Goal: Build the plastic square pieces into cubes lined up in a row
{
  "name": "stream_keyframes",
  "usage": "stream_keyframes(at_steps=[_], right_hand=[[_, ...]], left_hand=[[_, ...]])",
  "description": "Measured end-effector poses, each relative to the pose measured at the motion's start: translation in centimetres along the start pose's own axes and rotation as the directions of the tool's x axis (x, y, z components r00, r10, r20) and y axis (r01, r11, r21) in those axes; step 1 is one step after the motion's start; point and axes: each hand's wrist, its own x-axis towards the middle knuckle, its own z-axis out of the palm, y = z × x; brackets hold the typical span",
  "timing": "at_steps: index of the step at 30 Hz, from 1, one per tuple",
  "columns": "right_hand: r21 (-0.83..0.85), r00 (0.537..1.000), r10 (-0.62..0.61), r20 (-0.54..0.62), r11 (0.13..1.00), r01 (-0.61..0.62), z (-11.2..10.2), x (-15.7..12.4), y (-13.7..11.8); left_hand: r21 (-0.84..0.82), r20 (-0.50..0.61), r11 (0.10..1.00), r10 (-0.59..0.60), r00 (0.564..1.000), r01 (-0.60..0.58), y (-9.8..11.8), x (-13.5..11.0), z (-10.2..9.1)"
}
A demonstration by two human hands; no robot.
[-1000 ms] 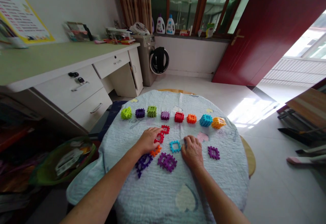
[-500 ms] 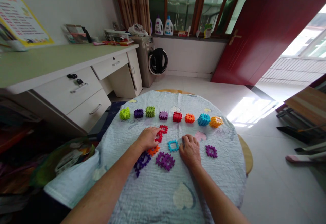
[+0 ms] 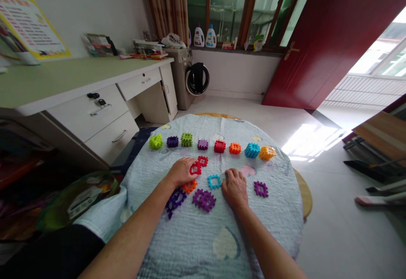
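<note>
My left hand is at a red square plastic building block, with its fingers closed at the block's edge. Another red block lies just beyond it. An orange block and several dark purple blocks are close to my left wrist, partly covered by it. My right hand rests palm down on the cloth, fingers loosely apart, holding nothing. Beside its thumb lies a blue open-frame block. Overlapping purple blocks sit between my arms, and a single purple block lies to the right.
Stacks sorted by colour line the far side of the round table, from a yellow-green stack to a yellow-orange stack. A pale blue cloth covers the table. A desk stands at left, with a washing machine beyond.
My left hand has drawn back slightly, and more of the red block shows beside its fingers. The view has shifted a little. My right hand stays resting on the cloth.
</note>
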Motion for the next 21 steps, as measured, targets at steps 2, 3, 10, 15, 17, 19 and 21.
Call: stream_keyframes(at_steps=[2, 3, 10, 15, 17, 19, 21], right_hand=[[0.003, 1.0, 0.001, -0.001, 1.0, -0.001, 0.0, 0.0, 0.0], [0.006, 1.0, 0.003, -0.003, 1.0, -0.003, 0.0, 0.0, 0.0], [0.009, 1.0, 0.004, -0.007, 1.0, -0.004, 0.1, 0.0, 0.0], [0.007, 1.0, -0.001, -0.012, 1.0, 0.001, 0.1, 0.0, 0.0], [0.01, 1.0, -0.004, -0.017, 1.0, 0.004, 0.1, 0.0, 0.0], [0.016, 1.0, -0.005, -0.017, 1.0, 0.005, 0.1, 0.0, 0.0], [0.022, 1.0, 0.001, -0.013, 1.0, -0.001, 0.2, 0.0, 0.0]], left_hand=[[-0.006, -0.006, 1.0, 0.006, 1.0, -0.006, -0.1, 0.1, 0.1], [0.002, -0.008, 1.0, 0.008, 1.0, -0.008, -0.1, 0.1, 0.2], [0.058, -0.075, 0.998, -0.008, 0.997, 0.013, -0.2, 1.0, 0.4], [0.028, -0.155, 0.998, -0.053, 0.987, 0.058, 0.0, 1.4, 0.6], [0.023, -0.17, 0.997, -0.065, 0.983, 0.07, 0.1, 1.4, 0.7], [0.019, -0.184, 0.997, -0.068, 0.981, 0.073, 0.3, 1.4, 0.8], [0.018, -0.191, 0.998, -0.063, 0.98, 0.067, 0.4, 1.5, 0.9]])
